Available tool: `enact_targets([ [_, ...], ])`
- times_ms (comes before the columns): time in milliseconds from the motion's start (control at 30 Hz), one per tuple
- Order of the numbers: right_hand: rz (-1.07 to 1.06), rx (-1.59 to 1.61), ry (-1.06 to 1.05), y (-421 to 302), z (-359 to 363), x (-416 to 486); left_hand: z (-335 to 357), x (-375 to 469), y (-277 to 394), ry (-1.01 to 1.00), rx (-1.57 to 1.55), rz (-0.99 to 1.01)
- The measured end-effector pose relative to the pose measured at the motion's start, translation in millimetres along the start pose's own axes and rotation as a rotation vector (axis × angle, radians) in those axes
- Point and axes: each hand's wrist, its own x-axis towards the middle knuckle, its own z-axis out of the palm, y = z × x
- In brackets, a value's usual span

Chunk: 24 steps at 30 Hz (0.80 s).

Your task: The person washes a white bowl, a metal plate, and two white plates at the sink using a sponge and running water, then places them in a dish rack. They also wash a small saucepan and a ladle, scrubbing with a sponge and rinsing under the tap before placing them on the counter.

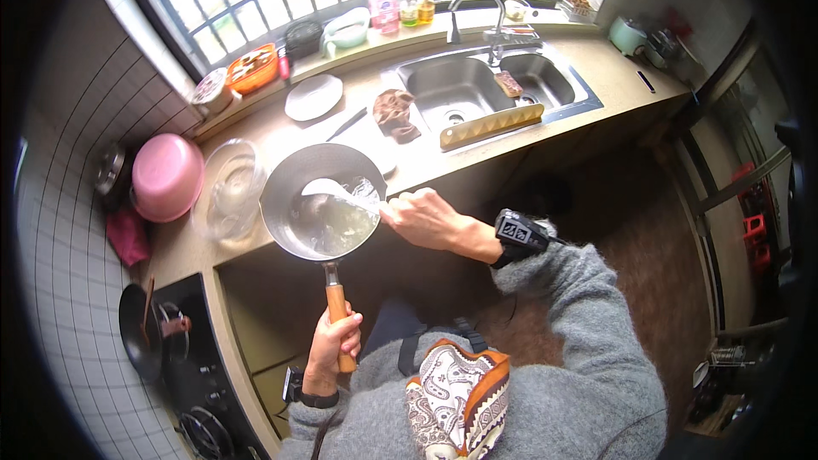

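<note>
My left hand [333, 337] grips the wooden handle [336, 306] of a grey metal saucepan [285, 204], which is held up near the counter's front edge. Pale, slightly cloudy liquid [342, 223] covers the bottom of the pan. In my right hand [422, 220], closed at the pan's right rim, is the handle of a white spoon [332, 190]. Its bowl is inside the pan, above or in the liquid; I cannot tell which. Behind the pan, a cutting board and a dark-handled knife [347, 124] lie on the counter, partly hidden.
A clear plastic bowl [233, 191] and a pink basin [168, 177] stand left of the pan. Behind are a white plate [314, 97], a brown cloth [395, 115] and a double sink [447, 89]. A gas hob [198, 358] with a black wok [137, 332] lies at lower left.
</note>
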Motion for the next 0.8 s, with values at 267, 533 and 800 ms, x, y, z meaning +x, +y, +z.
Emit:
enact_targets([
  [267, 0.549, 0.588, 0.241, 159.4, -6.9, -25.3, 49.8, 152.1, 80.8, -0.130, 0.143, -0.052],
  [533, 1.232, 1.351, 0.239, 299.9, -29.8, -83.3, 87.6, 277.3, 123.5, -0.156, 0.226, -0.199],
  [800, 1.545, 0.862, 0.086, 494.6, -3.9, -189.7, 141.7, 355.8, 118.6, -0.111, 0.282, -0.249],
])
